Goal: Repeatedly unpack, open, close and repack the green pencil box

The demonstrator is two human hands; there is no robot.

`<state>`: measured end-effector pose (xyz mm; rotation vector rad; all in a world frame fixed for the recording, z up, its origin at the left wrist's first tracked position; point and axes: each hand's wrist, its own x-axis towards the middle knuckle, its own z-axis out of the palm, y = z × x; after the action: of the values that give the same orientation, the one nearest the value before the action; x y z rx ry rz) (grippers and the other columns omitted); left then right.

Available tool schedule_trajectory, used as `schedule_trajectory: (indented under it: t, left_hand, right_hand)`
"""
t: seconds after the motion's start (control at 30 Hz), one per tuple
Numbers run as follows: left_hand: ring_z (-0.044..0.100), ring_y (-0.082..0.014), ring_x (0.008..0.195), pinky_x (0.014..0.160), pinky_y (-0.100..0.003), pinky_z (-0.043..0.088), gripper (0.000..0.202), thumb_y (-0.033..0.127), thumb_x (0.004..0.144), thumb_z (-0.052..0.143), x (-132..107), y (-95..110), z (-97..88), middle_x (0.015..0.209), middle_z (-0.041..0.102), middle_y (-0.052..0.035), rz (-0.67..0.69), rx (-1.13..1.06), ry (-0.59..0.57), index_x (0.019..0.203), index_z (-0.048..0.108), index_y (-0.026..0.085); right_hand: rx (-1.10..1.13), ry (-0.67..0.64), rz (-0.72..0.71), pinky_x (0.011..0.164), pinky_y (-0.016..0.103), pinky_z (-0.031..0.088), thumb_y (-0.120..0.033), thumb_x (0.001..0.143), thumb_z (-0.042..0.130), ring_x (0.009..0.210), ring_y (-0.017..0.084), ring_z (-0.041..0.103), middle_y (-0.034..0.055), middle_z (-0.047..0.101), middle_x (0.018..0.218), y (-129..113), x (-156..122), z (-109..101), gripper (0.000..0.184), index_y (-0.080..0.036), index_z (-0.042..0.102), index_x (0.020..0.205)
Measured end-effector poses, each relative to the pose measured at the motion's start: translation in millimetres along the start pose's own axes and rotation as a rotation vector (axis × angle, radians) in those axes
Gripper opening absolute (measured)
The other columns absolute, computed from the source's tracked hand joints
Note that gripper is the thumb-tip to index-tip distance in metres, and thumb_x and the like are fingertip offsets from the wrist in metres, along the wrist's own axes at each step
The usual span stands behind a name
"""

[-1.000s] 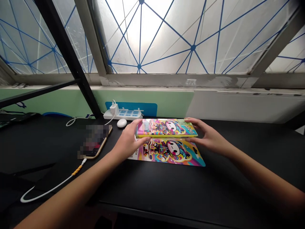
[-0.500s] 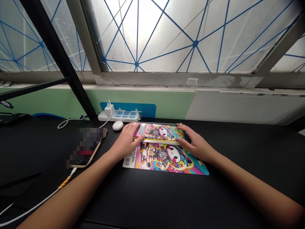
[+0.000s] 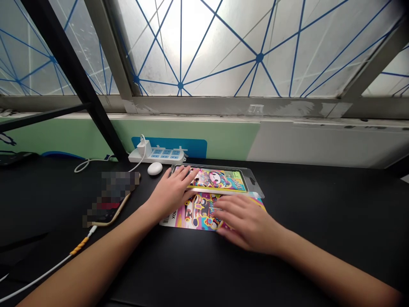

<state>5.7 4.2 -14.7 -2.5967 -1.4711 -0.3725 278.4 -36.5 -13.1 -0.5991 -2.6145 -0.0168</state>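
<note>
Down from the clear blister shell, my right hand has moved onto the printed card, spread flat and pressing lightly just below that shell. My left hand lies spread across the shell's left end, not pinching, its fingertips near the pencil box sealed inside. The box's long axis runs sideways along the desk, and my left hand is the nearer one.

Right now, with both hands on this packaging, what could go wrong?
The printed card looks loose under your right hand, so it might slide or crease. The clear plastic shell around the pencil box could tip under your left hand. Your left wrist is also close to the phone, which might get bumped.
</note>
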Motion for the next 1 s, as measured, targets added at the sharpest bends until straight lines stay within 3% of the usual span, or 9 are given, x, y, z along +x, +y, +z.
schedule_trajectory:
  t: [0.07, 0.13, 0.23, 0.33, 0.43, 0.5, 0.6, 0.77, 1.0]
  left_hand:
    - [0.044, -0.0369, 0.147, 0.116, -0.058, 0.036, 0.049, 0.030, 0.105, 0.046, 2.8, 3.5, 2.4, 0.158, 0.049, -0.0150, 0.004, 0.026, 0.007, 0.153, 0.047, 0.022]
    - [0.046, -0.0376, 0.145, 0.114, -0.055, 0.039, 0.047, 0.023, 0.104, 0.043, 4.6, 4.0, 4.1, 0.156, 0.051, -0.0161, 0.002, 0.052, 0.025, 0.150, 0.052, 0.021]
    - [0.050, -0.0385, 0.142, 0.111, -0.054, 0.042, 0.048, 0.022, 0.104, 0.040, 5.4, -0.4, 6.0, 0.154, 0.053, -0.0177, -0.017, 0.075, 0.049, 0.151, 0.051, 0.021]
    - [0.048, -0.0388, 0.143, 0.112, -0.057, 0.042, 0.049, 0.025, 0.104, 0.044, 4.7, -8.0, 7.7, 0.155, 0.052, -0.0169, -0.030, 0.065, 0.053, 0.152, 0.051, 0.023]
    - [0.044, -0.0380, 0.146, 0.114, -0.058, 0.040, 0.049, 0.027, 0.104, 0.046, 3.9, -14.4, 8.6, 0.157, 0.049, -0.0164, -0.025, 0.044, 0.040, 0.153, 0.049, 0.024]
    - [0.043, -0.0382, 0.147, 0.114, -0.058, 0.041, 0.049, 0.029, 0.106, 0.045, 3.7, -16.9, 8.4, 0.157, 0.049, -0.0174, -0.021, 0.041, 0.029, 0.154, 0.049, 0.024]
    - [0.043, -0.0377, 0.147, 0.113, -0.057, 0.041, 0.048, 0.031, 0.106, 0.046, 3.7, -18.7, 7.7, 0.157, 0.049, -0.0164, -0.028, 0.025, 0.025, 0.153, 0.050, 0.025]
    - [0.045, -0.0382, 0.145, 0.113, -0.056, 0.043, 0.048, 0.032, 0.105, 0.048, 4.1, -18.9, 6.4, 0.156, 0.051, -0.0169, -0.023, 0.058, 0.013, 0.153, 0.051, 0.023]
    - [0.047, -0.0393, 0.144, 0.112, -0.057, 0.044, 0.048, 0.033, 0.105, 0.049, 3.6, -19.2, 6.7, 0.156, 0.051, -0.0174, -0.013, 0.070, 0.020, 0.152, 0.052, 0.024]
  right_hand:
    - [0.109, -0.164, 0.074, 0.112, 0.053, 0.046, -0.050, 0.099, 0.058, 0.139, 0.033, 0.053, 0.0148, 0.062, 0.146, -11.6, 3.4, 2.5, 0.051, -0.019, 0.062, 0.139]
    - [0.196, -0.310, 0.196, 0.119, 0.060, 0.035, -0.064, 0.095, 0.056, 0.152, 0.037, 0.034, 0.0146, 0.040, 0.164, -15.7, 4.9, 2.1, 0.074, -0.022, 0.046, 0.155]
    - [0.271, -0.436, 0.287, 0.122, 0.066, 0.023, -0.074, 0.091, 0.054, 0.156, 0.040, 0.019, 0.0135, 0.022, 0.170, -13.1, 4.3, -3.4, 0.090, -0.025, 0.030, 0.163]
    - [0.299, -0.429, 0.293, 0.122, 0.064, 0.025, -0.074, 0.089, 0.058, 0.153, 0.040, 0.029, 0.0142, 0.034, 0.167, -11.8, 1.8, -9.8, 0.086, -0.024, 0.043, 0.158]
    - [0.317, -0.293, 0.309, 0.112, 0.054, 0.042, -0.060, 0.096, 0.059, 0.131, 0.033, 0.057, 0.0129, 0.064, 0.142, -14.2, -0.3, -10.2, 0.052, -0.024, 0.067, 0.132]
    - [0.277, -0.185, 0.364, 0.099, 0.048, 0.050, -0.051, 0.101, 0.054, 0.111, 0.029, 0.064, 0.0118, 0.071, 0.121, -14.3, -1.0, -5.7, 0.038, -0.022, 0.070, 0.119]
    - [0.090, -0.094, 0.479, 0.089, 0.049, 0.051, -0.050, 0.103, 0.050, 0.101, 0.030, 0.062, 0.0136, 0.068, 0.112, -8.7, -1.7, 4.9, 0.041, -0.018, 0.065, 0.124]
    - [-0.138, -0.096, 0.538, 0.084, 0.048, 0.050, -0.052, 0.102, 0.050, 0.098, 0.031, 0.062, 0.0150, 0.065, 0.109, 3.1, -4.4, 16.1, 0.045, -0.016, 0.061, 0.126]
    - [-0.174, -0.112, 0.574, 0.077, 0.044, 0.046, -0.046, 0.101, 0.053, 0.091, 0.029, 0.056, 0.0117, 0.062, 0.101, 1.4, -5.4, 15.0, 0.028, -0.019, 0.059, 0.099]
